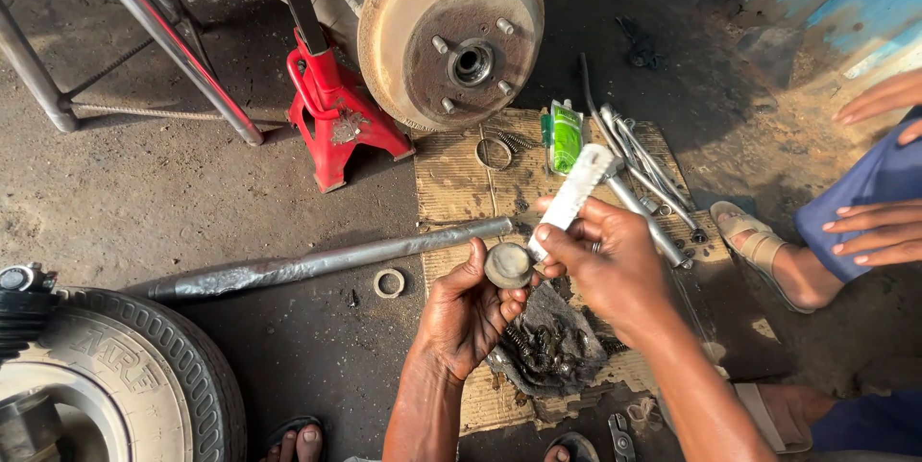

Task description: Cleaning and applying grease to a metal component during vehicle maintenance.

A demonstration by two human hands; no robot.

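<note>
- Two hands at work over the cardboard sheet [461, 183] on the floor; tyre [144, 366] far left, red jack stand [336, 116] beside the brake drum [451, 35].
- Left hand [466, 313] closed around a small round cap [507, 265].
- Right hand [605, 255] grips a white tube [576, 195], nozzle at the cap.
- Step looks like greasing; next needs a steady squeeze.

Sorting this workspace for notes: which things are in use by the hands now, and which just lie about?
In use: left hand holds round metal cap; right hand holds white tube against it.

Lying about: long grey shaft, metal ring, green packet, red jack stand, tyre.
</note>
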